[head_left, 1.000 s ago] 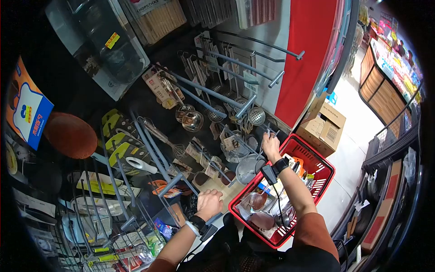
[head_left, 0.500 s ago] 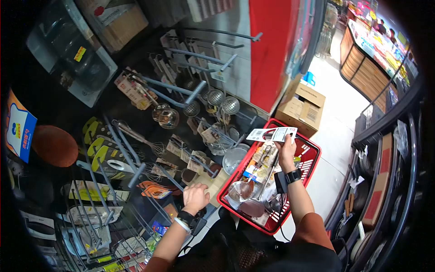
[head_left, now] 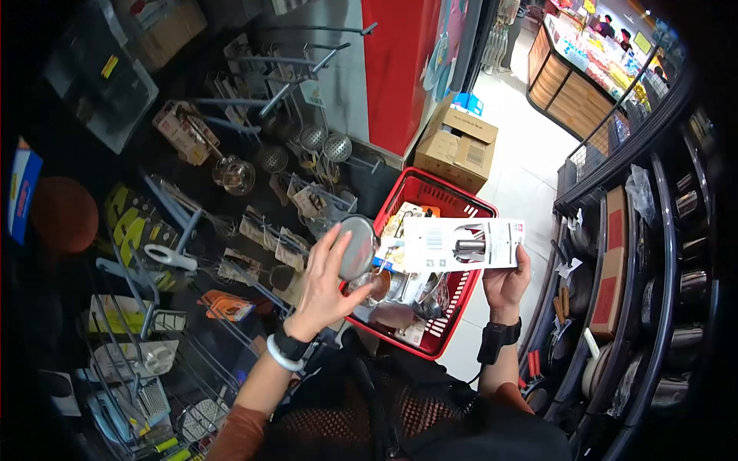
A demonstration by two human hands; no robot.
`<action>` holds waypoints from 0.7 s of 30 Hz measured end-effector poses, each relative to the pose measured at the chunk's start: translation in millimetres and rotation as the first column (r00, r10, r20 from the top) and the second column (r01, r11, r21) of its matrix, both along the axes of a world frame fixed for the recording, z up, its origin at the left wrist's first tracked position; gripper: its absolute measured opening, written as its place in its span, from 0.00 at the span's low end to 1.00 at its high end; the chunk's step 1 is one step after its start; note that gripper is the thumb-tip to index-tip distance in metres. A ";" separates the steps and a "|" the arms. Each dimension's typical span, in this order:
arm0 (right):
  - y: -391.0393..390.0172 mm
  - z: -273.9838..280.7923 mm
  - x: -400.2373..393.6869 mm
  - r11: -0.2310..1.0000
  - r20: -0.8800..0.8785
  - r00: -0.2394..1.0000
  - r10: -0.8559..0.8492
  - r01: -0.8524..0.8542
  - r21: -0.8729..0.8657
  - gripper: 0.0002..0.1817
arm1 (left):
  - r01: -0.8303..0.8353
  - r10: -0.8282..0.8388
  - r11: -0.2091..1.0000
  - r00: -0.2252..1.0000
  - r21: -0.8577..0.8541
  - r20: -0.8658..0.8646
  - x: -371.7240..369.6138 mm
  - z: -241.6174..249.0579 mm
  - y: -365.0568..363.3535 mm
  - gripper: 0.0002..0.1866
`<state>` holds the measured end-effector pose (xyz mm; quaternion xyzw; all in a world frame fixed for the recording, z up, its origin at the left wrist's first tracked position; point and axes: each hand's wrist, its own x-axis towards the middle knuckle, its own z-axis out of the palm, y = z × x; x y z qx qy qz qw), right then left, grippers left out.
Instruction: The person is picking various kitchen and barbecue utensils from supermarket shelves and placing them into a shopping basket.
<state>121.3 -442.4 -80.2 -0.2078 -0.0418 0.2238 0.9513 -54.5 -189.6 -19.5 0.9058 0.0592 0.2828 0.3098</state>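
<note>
1. Above the red basket (head_left: 461, 201), the right hand (head_left: 507, 283) grips the lower right corner of a long white card package (head_left: 461, 244), thumb on its face, and holds it flat and roughly level over the basket.
2. At the left end of that package sits a round metal strainer head (head_left: 357, 246); the package carries a picture of a steel utensil near its middle.
3. Left of the basket, the left hand (head_left: 323, 286) is raised with fingers spread, its fingertips against the rim of the strainer head; whether it grips the rim or only touches it cannot be told.
4. A black band sits on the right wrist, and a black band with a white bangle on the left wrist.
5. Inside the basket, under the package, lie more packaged metal utensils and a brownish bowl-shaped piece.
6. Behind the basket, on the pale floor, stands a cardboard box (head_left: 457, 146) against a red wall panel (head_left: 400, 61).
7. Left of the basket, a dark display wall has long hooks (head_left: 269, 100) hung with ladles, skimmers and whisks.
8. Right of the basket, curved dark shelves (head_left: 653, 230) hold pans and steel pots.
</note>
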 end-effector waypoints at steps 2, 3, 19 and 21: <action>-4.4 -3.5 -5.3 0.999 0.015 0.999 0.038 -0.039 0.031 0.23 | -0.007 0.003 0.998 0.998 0.060 0.056 -1.2 0.3 -3.5 0.36; -6.4 -7.5 -6.4 0.996 -0.013 0.998 0.056 -0.055 0.075 0.22 | -0.011 -0.003 0.991 0.994 0.131 0.111 -2.3 0.8 -3.3 0.36; 41.0 -54.9 -11.1 0.603 0.034 0.956 0.292 -0.157 -0.782 0.27 | -0.276 -0.417 0.128 0.857 -0.953 -0.304 -25.8 -114.9 -6.9 0.16; 49.5 -83.8 -24.6 0.363 0.064 0.923 0.380 -0.085 -0.928 0.27 | -0.391 -0.587 -0.114 0.768 -0.913 -0.256 -25.4 -119.5 2.2 0.18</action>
